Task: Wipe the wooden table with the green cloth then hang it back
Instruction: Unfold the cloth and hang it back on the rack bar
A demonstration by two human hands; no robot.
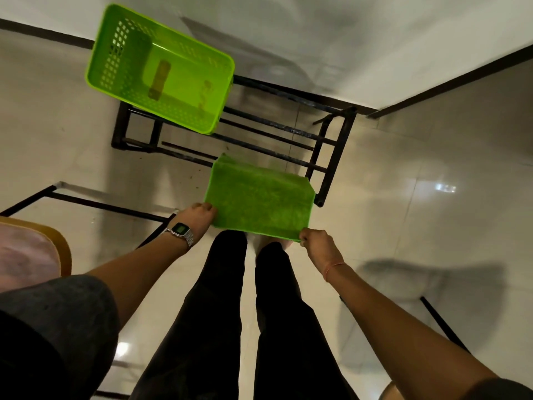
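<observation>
The green cloth (261, 199) is spread flat and draped over the near bars of a black metal rack (323, 166). My left hand (199, 216), with a watch on its wrist, grips the cloth's near left corner. My right hand (315, 241) pinches the near right corner. The cloth's far edge folds over a rack bar. The wooden table shows only as a rounded corner (62, 249) at the left edge.
A bright green plastic basket (115, 62) sits on the rack's far left end. A black metal frame (95, 202) stands on the tiled floor at left. White walls meet behind the rack. My legs in black trousers (245, 313) stand just before the rack.
</observation>
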